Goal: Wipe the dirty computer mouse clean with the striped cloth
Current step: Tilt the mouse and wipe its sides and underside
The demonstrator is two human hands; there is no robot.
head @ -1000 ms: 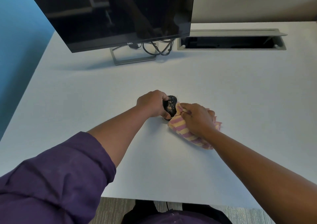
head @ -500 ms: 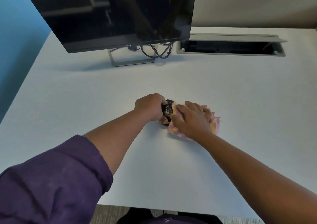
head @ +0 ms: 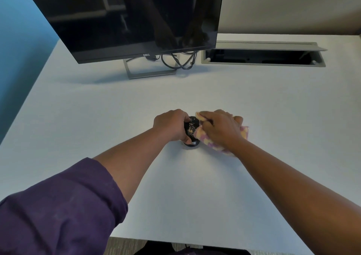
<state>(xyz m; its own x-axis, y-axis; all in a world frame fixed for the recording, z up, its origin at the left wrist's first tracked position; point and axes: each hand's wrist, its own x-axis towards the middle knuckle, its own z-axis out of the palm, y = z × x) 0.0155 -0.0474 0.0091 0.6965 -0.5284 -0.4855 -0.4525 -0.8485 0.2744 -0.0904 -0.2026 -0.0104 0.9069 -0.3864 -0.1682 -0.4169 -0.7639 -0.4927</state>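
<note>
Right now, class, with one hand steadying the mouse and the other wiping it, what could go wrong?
1. The mouse still shows pale crumbs; the cloth may push them onto the desk rather than lift them.
2. The left hand covers one side of the mouse, so that side could stay dirty.
3. The right hand presses sideways; the mouse might slip.

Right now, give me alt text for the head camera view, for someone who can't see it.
A person's left hand grips a black computer mouse speckled with pale dirt while the right hand presses a pink-and-yellow striped cloth against its right side, on a white desk. Behind stand a dark monitor, looped cables and an open cable tray.
</note>
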